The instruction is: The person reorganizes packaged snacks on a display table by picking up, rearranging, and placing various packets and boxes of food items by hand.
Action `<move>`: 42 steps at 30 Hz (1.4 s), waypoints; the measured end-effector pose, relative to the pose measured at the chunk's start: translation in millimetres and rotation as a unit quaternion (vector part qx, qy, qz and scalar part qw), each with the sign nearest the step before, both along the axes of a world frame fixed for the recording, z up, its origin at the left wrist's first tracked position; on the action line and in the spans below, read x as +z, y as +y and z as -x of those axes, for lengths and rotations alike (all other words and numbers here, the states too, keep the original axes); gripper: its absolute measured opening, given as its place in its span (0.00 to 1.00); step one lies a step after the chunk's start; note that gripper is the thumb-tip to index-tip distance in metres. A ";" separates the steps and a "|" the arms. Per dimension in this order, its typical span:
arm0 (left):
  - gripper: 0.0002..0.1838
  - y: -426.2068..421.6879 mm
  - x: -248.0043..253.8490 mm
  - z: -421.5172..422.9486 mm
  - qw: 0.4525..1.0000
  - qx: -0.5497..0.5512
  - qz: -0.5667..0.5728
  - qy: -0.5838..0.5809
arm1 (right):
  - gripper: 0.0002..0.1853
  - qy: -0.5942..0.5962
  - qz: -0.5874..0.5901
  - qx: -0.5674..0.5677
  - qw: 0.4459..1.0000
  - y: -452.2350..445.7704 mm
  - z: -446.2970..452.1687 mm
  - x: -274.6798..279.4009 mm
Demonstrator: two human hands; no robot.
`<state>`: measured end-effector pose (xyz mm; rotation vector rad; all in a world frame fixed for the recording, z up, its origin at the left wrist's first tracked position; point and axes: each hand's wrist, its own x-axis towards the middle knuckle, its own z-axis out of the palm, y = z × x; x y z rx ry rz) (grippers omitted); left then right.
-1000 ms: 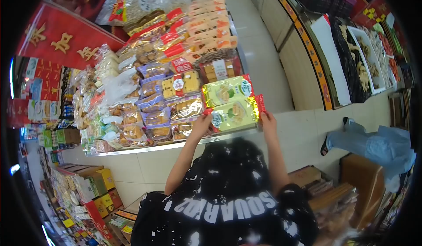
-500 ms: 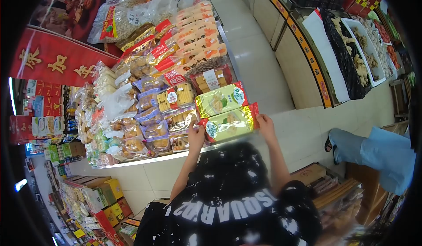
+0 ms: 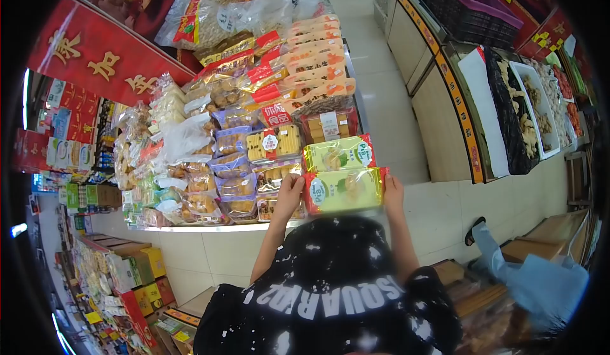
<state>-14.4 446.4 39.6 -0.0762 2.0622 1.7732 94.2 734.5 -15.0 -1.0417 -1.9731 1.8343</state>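
A green snack packet (image 3: 346, 191) with red ends lies at the front corner of the display. My left hand (image 3: 290, 196) is closed at its left end, and my right hand (image 3: 394, 195) grips its right end. Just behind it lies a second green packet (image 3: 340, 154) of the same kind. Left of my left hand are clear packs of biscuits (image 3: 277, 176). A tray of yellow cookies (image 3: 274, 143) with a round label sits farther back, beside a clear box of brown pastries (image 3: 328, 126).
Purple-edged bread packs (image 3: 230, 164) and orange snack bags (image 3: 321, 72) fill the display, with a red banner (image 3: 105, 63) at its left. Across the aisle, ginger (image 3: 518, 107) lies on a counter (image 3: 438, 123). A person in light blue clothing (image 3: 540, 285) is at the right.
The view has shifted, so the display appears farther right. The front packet now looks straighter, with both hands still at its ends. The person in blue has moved lower in view.
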 end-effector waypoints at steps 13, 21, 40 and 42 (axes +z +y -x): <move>0.13 9.4 -22.5 -26.0 0.956 0.166 -0.204 -0.133 | 0.18 -0.043 -0.117 -0.043 0.991 -29.0 -29.0 -6.2; 0.17 2.9 -65.9 -21.4 0.973 0.135 -0.133 -0.135 | 0.20 0.024 0.050 -0.070 0.996 -20.3 -18.6 -33.8; 0.22 12.7 -4.1 -28.4 0.940 0.023 0.287 0.181 | 0.19 -0.119 -0.354 0.077 0.924 -5.8 -13.5 28.7; 0.21 9.8 -10.9 -27.8 0.921 -0.004 0.336 0.196 | 0.20 -0.142 -0.357 0.085 0.919 -7.3 -12.7 24.0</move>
